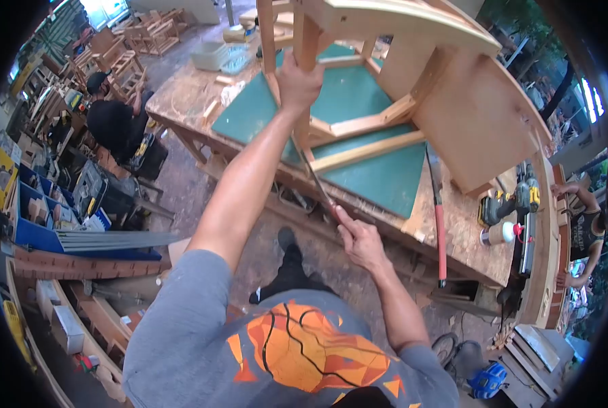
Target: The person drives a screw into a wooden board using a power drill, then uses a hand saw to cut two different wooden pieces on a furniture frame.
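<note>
My left hand [299, 84] is wrapped around an upright wooden leg [307, 42] of a chair-like frame. In my right hand [362, 238] is the red handle of a long, narrow file [315, 180]; its exact blade type is hard to make out. The file points up and away, its far end against the lower part of the leg. The wooden frame, with a curved rail [392, 27] and a broad panel [484, 115], rests on a green board [243, 112] on the workbench [175, 95].
A second red-handled tool [440, 234] lies right of the board. Beyond it are cordless drills [498, 206] and a white-and-red bottle [500, 233]. Plastic baskets [211, 56] sit at the back. A person [117, 122] crouches at left; another [585, 224] stands at right.
</note>
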### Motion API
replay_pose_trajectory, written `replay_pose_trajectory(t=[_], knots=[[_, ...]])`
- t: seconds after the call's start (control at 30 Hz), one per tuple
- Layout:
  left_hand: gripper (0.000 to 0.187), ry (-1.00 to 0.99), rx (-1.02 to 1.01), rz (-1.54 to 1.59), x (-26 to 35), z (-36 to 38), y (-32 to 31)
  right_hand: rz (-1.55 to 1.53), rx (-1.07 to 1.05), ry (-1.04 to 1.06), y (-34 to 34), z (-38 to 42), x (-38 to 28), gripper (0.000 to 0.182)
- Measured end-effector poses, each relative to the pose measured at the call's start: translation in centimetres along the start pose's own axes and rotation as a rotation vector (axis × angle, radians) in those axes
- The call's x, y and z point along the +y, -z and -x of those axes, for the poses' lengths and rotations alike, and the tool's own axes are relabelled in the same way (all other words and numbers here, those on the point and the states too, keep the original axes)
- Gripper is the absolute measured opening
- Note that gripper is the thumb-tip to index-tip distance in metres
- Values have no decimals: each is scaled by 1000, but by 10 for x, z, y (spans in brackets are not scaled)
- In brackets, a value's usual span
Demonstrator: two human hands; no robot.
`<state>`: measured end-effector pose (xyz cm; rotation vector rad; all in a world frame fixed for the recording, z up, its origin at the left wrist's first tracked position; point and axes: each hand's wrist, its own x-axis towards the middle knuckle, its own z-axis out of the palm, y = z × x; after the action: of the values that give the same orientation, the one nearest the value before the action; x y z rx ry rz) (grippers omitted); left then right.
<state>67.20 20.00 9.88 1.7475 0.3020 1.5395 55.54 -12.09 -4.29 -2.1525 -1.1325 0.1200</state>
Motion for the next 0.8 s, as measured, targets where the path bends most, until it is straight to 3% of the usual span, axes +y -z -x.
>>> replay_pose_trajectory(t=[0.03,0.13,0.23,0.6,0.73,0.8], knots=[[26,-66,36,-11,-3,2,0,-20,2,-25,2,10,-2,51],[24,-38,43,-30,-4,2,-1,-24,-12,-71,-9,17,-2,52],[24,-26,40,-30,-2,2,-1,-36,125,-43,-39,1,-3,54],[28,5,3,-65,-2,4,1,-131,179,-25,-49,31,20,57],[29,-14,18,-92,-10,5,0,-23,115,-65,-3,33,-11,55],[31,48,-18,-66,-5,4,2,-71,44,-189,29,48,-29,53]])
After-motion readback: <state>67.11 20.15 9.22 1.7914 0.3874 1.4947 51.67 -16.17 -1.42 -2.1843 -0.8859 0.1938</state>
